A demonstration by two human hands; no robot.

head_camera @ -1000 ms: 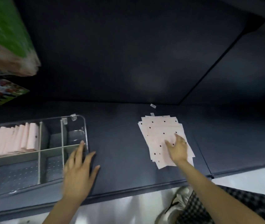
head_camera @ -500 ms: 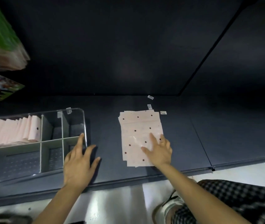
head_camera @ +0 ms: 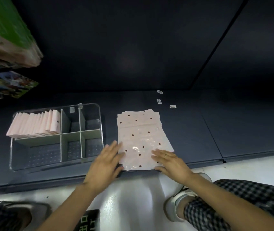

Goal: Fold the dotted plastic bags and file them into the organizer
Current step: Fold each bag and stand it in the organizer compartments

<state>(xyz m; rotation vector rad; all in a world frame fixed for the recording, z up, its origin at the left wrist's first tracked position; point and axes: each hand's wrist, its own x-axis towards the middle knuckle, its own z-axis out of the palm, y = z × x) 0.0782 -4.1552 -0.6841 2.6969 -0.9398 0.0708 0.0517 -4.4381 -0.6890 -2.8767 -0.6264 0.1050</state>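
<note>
Stack of dotted plastic bags (head_camera: 141,139): on dark shelf (head_camera: 191,130), right of organizer (head_camera: 56,137). Left hand (head_camera: 105,164), fingers straight and together, touches its left edge; right hand (head_camera: 170,162), fingers flat, presses its near corner.

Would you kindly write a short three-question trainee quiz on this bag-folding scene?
1. True or false: the right hand rests flat on the stack of dotted bags.
2. Which compartment of the clear organizer holds the folded bags? A far left, B near right, C near left.
3. Fill in: the left hand touches the stack's ____ edge.

Key: 1 true; 2 A; 3 left.
</note>
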